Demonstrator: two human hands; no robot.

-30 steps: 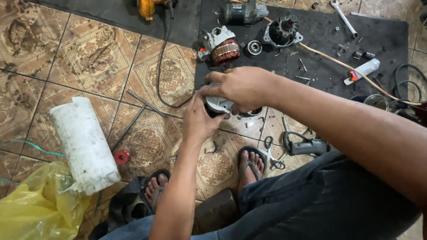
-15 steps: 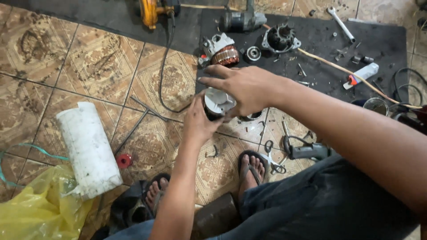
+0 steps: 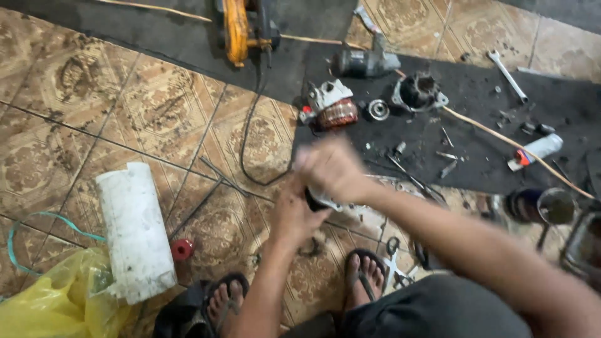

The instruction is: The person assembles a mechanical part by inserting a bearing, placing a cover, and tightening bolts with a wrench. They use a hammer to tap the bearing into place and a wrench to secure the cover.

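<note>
Underfoot: patterned tile floor [image 3: 75,87], partly covered by black mat [image 3: 476,150]. Leaning at lower left: white pipe section [image 3: 134,231] beside yellow plastic bag [image 3: 50,307]. Scattered on mat: orange power tool [image 3: 238,28], copper-wound motor part [image 3: 332,106], black housing [image 3: 418,92], wrench [image 3: 507,75]. Held between both hands above floor, just ahead of sandalled feet: small dark-and-white motor casing [image 3: 322,200]. Left hand [image 3: 294,216] cupped beneath, gripping casing; right hand [image 3: 332,169] blurred, laid over its top, grip not discernible. Long axis not made out. Both hands touching, neither nearer.
</note>
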